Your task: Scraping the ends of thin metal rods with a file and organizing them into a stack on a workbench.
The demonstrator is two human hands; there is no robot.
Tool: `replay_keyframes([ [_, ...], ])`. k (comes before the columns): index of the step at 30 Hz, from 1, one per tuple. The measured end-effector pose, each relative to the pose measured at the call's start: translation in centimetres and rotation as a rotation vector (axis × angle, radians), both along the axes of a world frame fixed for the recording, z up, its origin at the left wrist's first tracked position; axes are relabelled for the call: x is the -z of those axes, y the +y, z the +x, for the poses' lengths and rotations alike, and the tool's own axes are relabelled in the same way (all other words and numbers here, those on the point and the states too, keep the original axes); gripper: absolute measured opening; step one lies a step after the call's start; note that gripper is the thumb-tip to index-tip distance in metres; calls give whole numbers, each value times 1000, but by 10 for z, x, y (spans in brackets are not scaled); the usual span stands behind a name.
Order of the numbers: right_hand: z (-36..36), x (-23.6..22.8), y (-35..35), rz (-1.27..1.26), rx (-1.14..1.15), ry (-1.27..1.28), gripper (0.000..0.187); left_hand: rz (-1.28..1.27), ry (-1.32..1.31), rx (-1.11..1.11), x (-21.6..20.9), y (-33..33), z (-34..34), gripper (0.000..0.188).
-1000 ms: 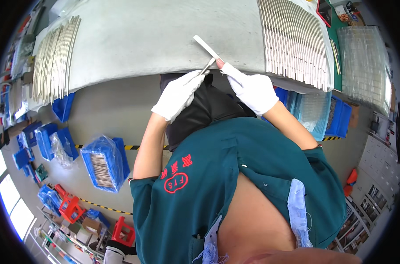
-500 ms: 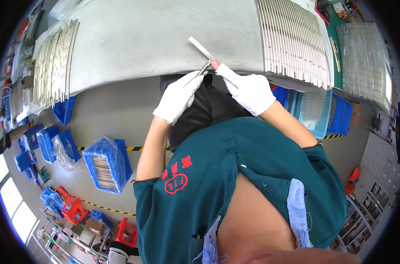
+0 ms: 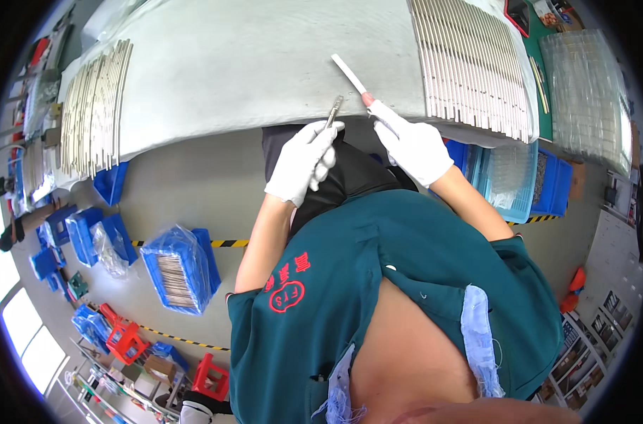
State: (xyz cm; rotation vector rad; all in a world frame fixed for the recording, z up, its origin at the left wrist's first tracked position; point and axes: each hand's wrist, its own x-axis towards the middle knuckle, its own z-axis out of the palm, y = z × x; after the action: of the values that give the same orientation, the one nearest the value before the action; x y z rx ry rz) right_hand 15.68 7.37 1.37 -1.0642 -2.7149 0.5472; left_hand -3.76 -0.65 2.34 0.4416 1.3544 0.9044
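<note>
In my gloved left hand [image 3: 300, 161] a short, slim metal tool [image 3: 335, 110] is gripped, its tip pointing up over the table's near edge. I cannot make out its exact kind. My gloved right hand [image 3: 419, 150] pinches the near end of a straight, pale, narrow bar [image 3: 347, 73] between thumb and finger. Bare skin shows at a fingertip of that hand. The bar slants up and left above the white-covered table [image 3: 243, 67]. A small gap separates the tool from the bar.
Rows of long, thin metal strips [image 3: 470, 71] lie at the table's right, with a looser bunch of strips [image 3: 95, 106] at its left. Clear plastic trays [image 3: 586, 99] are stacked far right. Blue bins [image 3: 176, 272] stand on the floor behind at left.
My hands have drawn apart. The tool no longer meets the bar near my right fingertips. The bar has shifted right and turned steeper.
</note>
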Motion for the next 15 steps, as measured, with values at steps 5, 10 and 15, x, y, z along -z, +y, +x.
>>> replay_keyframes([
  [5,6,6,-4,215,-140,-82,15,20,-116,-174,2,13,17,32],
  [10,1,4,1,124,-18,-7,55,11,-127,-188,-1,15,20,33],
  [15,-2,1,-9,157,-26,79,58,58,-27,-252,1,15,28,27],
])
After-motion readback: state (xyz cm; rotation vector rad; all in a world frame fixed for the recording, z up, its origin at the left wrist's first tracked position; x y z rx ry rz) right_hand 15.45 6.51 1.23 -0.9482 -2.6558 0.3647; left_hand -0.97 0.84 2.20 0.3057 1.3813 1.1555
